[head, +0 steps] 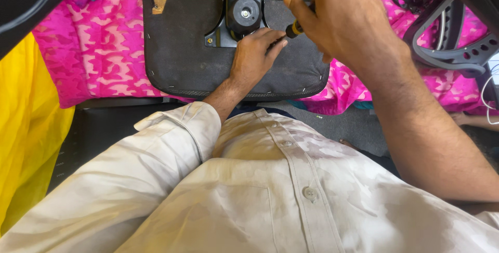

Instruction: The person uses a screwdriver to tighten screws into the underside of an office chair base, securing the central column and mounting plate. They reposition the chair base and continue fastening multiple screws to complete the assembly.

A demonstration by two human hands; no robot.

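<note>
A single view is taken from a camera worn on the head, pointed steeply down over the wearer's own chest. The pale shirt (270, 196) fills the lower half of the frame at very close range. Beyond it, the upturned black seat base (176, 50) and pink patterned cloth (88, 50) are seen near the top edge, within arm's reach. No second view is supplied for comparison.

Pale cream button-front shirt (291, 201) with chest pocket, left sleeve cuff rolled back.
</note>
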